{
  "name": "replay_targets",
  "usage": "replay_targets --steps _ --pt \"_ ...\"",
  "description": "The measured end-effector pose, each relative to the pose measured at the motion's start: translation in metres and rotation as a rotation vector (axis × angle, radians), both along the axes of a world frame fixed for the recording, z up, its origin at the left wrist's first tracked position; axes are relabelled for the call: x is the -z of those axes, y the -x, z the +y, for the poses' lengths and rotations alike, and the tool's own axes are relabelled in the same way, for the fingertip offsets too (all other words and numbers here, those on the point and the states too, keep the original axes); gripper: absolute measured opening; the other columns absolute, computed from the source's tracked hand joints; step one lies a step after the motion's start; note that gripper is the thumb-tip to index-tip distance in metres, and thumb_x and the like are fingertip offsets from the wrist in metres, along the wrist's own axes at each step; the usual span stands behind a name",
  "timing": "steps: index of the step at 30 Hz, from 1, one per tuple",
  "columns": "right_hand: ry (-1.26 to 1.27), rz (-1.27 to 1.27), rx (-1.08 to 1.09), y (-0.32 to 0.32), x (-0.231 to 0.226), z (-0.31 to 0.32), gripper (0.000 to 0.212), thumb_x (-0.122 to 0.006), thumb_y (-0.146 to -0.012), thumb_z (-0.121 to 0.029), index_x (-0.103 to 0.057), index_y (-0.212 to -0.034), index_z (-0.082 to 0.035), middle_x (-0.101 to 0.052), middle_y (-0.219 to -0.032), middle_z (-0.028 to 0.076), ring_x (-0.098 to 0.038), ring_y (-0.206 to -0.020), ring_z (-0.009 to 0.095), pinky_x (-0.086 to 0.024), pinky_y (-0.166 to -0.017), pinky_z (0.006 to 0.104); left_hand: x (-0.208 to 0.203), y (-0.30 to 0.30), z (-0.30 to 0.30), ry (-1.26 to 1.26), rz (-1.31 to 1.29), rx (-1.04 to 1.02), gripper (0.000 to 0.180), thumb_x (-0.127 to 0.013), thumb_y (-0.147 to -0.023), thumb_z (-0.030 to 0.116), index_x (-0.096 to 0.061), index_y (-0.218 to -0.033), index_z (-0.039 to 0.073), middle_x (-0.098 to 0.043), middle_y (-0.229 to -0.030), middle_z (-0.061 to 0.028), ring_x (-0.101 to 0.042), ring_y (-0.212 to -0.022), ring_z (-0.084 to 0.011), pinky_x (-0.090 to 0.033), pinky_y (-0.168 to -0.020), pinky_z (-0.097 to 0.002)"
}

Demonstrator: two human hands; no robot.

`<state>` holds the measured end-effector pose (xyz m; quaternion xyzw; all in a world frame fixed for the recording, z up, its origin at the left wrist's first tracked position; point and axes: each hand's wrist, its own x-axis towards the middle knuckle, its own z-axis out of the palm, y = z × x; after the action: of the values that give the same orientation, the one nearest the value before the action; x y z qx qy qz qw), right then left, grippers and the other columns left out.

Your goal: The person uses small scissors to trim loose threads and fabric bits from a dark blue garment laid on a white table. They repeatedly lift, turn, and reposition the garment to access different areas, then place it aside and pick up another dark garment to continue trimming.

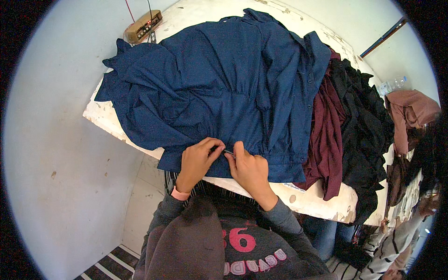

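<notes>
A dark blue garment (219, 79) with gathered seams and a row of buttons at its right side lies spread over the table. At its near edge, my left hand (198, 161) is closed, with thumb and forefinger pinching at the cloth. My right hand (248, 169) is close beside it, fingers closed around a small thin grey tool (228, 151). The tool's tip points toward the left fingertips; most of it is hidden in the hand, so its kind is unclear.
The worn white table (326, 205) also bears a maroon garment (326, 140) and a black garment (364, 126) at right. A brown box with wires (143, 27) stands far left. A clear plastic bottle (392, 86) lies far right, near another person in a brown head covering (410, 109).
</notes>
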<state>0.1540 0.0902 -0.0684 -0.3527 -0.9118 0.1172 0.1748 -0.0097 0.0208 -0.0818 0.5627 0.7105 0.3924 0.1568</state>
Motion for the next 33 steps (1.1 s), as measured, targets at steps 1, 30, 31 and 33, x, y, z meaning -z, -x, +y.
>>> replay_targets --steps 1,30,31,33 --pt "0.019 0.018 -0.005 -0.002 0.0 0.0 0.031 -0.069 -0.095 -0.032 -0.048 -0.096 -0.008 -0.066 -0.068 0.011 -0.065 -0.051 0.033 -0.05 -0.044 0.0424 0.001 -0.001 -0.002 0.0 0.0 0.001 0.017 -0.069 -0.096 0.025 -0.073 -0.1 0.009 -0.072 -0.097 -0.0064 -0.067 -0.068 -0.0274 -0.051 -0.062 -0.0345" --pt "0.627 0.628 0.23 -0.069 -0.005 0.023 0.022 -0.069 -0.097 -0.017 -0.054 -0.103 -0.003 -0.062 -0.085 0.005 -0.056 -0.075 0.011 -0.046 -0.068 0.0275 -0.01 -0.027 0.029 -0.112 0.404 0.327 0.019 -0.073 -0.087 0.026 -0.077 -0.103 0.016 -0.07 -0.1 0.0012 -0.065 -0.098 -0.0188 -0.051 -0.08 -0.0341" --pt "0.572 0.612 0.227 -0.07 0.001 0.023 0.025 -0.072 -0.094 -0.02 -0.055 -0.102 -0.004 -0.062 -0.08 0.005 -0.056 -0.07 0.011 -0.046 -0.064 0.0286 -0.005 -0.025 0.031 -0.123 0.422 0.358 0.017 -0.073 -0.087 0.026 -0.077 -0.101 0.017 -0.071 -0.099 0.0023 -0.065 -0.098 -0.018 -0.051 -0.08 -0.0339" --pt "0.543 0.519 0.234 -0.072 0.001 0.022 0.026 -0.074 -0.092 -0.021 -0.056 -0.102 -0.005 -0.062 -0.077 0.005 -0.058 -0.067 0.013 -0.047 -0.062 0.0296 0.002 -0.022 0.03 -0.158 0.483 0.385 0.016 -0.073 -0.086 0.026 -0.076 -0.099 0.018 -0.072 -0.1 0.0041 -0.065 -0.099 -0.0165 -0.051 -0.081 -0.0338"
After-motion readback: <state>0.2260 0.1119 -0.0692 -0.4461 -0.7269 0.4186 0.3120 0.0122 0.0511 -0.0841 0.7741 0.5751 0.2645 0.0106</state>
